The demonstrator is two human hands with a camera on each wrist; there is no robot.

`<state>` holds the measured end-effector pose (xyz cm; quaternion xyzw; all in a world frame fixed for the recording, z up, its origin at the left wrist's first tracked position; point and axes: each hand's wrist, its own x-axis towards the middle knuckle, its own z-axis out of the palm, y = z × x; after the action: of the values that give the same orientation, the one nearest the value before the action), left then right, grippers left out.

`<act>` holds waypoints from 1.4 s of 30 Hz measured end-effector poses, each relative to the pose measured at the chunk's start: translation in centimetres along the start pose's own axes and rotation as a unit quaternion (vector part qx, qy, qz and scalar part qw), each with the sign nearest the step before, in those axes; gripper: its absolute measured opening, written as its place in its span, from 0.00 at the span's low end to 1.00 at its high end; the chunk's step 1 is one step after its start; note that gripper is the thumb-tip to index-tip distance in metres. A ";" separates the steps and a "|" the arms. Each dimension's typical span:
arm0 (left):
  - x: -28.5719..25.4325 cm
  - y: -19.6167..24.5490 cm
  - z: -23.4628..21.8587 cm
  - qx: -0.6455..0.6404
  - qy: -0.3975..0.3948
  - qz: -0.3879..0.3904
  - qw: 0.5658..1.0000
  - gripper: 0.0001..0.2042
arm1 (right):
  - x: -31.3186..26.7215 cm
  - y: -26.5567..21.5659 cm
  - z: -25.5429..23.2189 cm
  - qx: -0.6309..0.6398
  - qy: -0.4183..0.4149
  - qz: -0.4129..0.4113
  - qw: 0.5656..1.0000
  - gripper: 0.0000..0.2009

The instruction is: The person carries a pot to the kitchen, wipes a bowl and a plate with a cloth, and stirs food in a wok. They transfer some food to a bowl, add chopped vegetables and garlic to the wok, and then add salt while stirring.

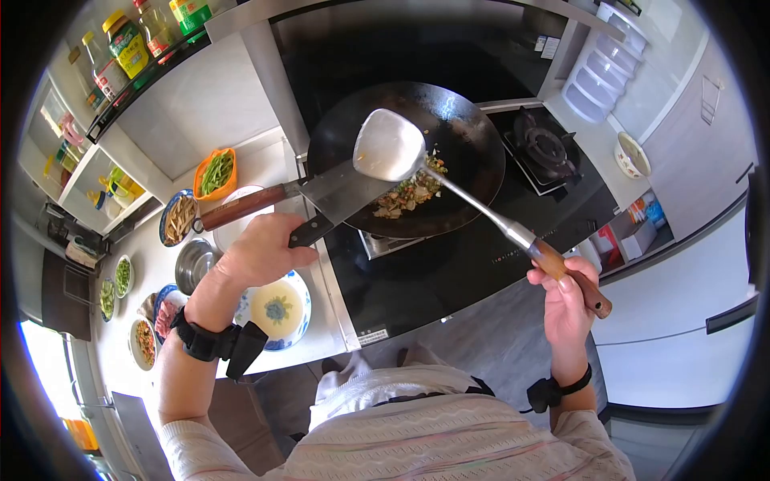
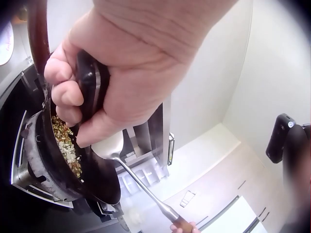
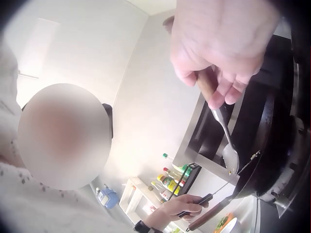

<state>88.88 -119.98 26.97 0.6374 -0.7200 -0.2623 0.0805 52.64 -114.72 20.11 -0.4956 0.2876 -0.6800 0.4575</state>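
Observation:
My left hand (image 1: 265,250) grips the black handle (image 1: 310,232) of a kitchen knife. Its broad blade (image 1: 343,195) reaches over the near left rim of a dark wok (image 1: 473,176). In my right hand (image 1: 568,301) is the wooden handle of a metal wok spatula (image 1: 473,202). The pale spatula head (image 1: 389,144) overlaps the blade in the head view, above the wok. Chopped food (image 1: 413,196), with brown, green and white bits, lies in the wok bottom. The wok's wooden handle (image 1: 245,207) points left, just beyond my left hand.
A blue-rimmed bowl of pale liquid (image 1: 303,321), a metal bowl (image 1: 195,264) and an orange basket of green vegetables (image 1: 233,178) stand on the left counter, among several small dishes. Right of the wok is another burner (image 1: 541,144). Bottles (image 1: 128,48) line a shelf at upper left.

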 end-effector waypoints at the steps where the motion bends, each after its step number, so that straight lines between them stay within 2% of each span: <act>1: -0.2 0.1 -0.1 -0.001 0.005 -0.001 1.000 0.15 | 0.3 0.4 -0.1 -0.022 0.011 -0.011 1.000 0.11; 5: -0.9 -1.1 -0.1 -0.003 0.008 0.003 1.000 0.15 | 1.5 1.6 -1.5 -0.107 0.057 -0.032 0.992 0.11; 6: -1.0 -1.4 -0.1 -0.006 0.003 0.000 1.000 0.15 | 1.6 1.5 -1.9 -0.098 0.071 -0.011 0.993 0.11; 9: -1.4 -1.8 0.0 -0.009 0.001 -0.003 1.000 0.15 | 1.3 1.0 -1.9 -0.064 0.051 -0.033 0.996 0.10; 13: -1.6 -1.9 0.3 -0.017 0.004 0.004 1.000 0.16 | 1.2 0.5 0.3 0.000 0.010 -0.013 1.000 0.10; 18: -2.6 -1.8 -0.1 -0.021 0.013 0.007 1.000 0.15 | 1.4 1.5 1.0 -0.009 0.012 -0.018 1.000 0.10; 20: -3.4 -2.1 -0.5 -0.010 0.019 0.010 1.000 0.14 | 2.0 2.1 0.5 -0.084 0.038 -0.011 0.996 0.10; 24: -6.5 -4.8 -2.1 -0.066 0.059 0.007 0.996 0.14 | 2.5 3.0 0.1 -0.094 0.083 -0.004 0.992 0.12; 27: -11.5 -8.9 -3.7 -0.068 0.160 0.011 0.985 0.13 | 2.6 3.2 0.3 -0.124 0.120 0.001 0.985 0.13; 29: -15.4 -12.1 -5.5 -0.159 0.173 -0.098 0.967 0.13 | 2.8 3.1 0.2 -0.163 0.114 0.012 0.980 0.14; 30: -17.5 -14.4 -5.8 -0.275 0.197 -0.173 0.925 0.12 | 2.8 3.2 0.4 -0.170 0.125 0.021 0.977 0.15; 31: -19.3 -16.7 -6.3 -0.242 0.255 -0.127 0.928 0.12 | 3.0 3.3 -0.1 -0.186 0.127 0.030 0.974 0.16; 33: -23.9 -23.0 -7.5 -0.092 0.291 -0.150 0.940 0.13 | 3.2 3.4 -0.5 -0.214 0.122 0.034 0.969 0.16; 34: -26.0 -25.3 -7.8 -0.093 0.297 -0.161 0.937 0.13 | 3.5 3.2 -0.1 -0.220 0.137 0.045 0.965 0.17; 36: -30.1 -29.4 -8.0 -0.101 0.279 -0.327 0.897 0.15 | 4.2 2.9 -0.4 -0.219 0.135 0.070 0.964 0.18; 37: -32.0 -31.6 -7.8 -0.104 0.283 -0.335 0.893 0.15 | 4.7 2.7 -0.2 -0.221 0.140 0.084 0.962 0.19; 39: -35.4 -36.7 -6.2 -0.069 0.290 -0.422 0.856 0.16 | 6.1 2.2 -0.6 -0.228 0.159 0.137 0.951 0.20; 40: -37.6 -40.5 -4.5 -0.055 0.320 -0.438 0.839 0.15 | 6.6 2.1 -0.4 -0.228 0.179 0.150 0.945 0.21; 42: -40.3 -44.1 -3.3 -0.076 0.319 -0.454 0.829 0.14 | 8.3 1.9 -1.3 -0.226 0.205 0.192 0.933 0.22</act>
<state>136.01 -84.35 17.43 0.9324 -0.2621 -0.1051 0.2257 51.29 -123.11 21.43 -0.3707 0.6112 -0.5831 0.3860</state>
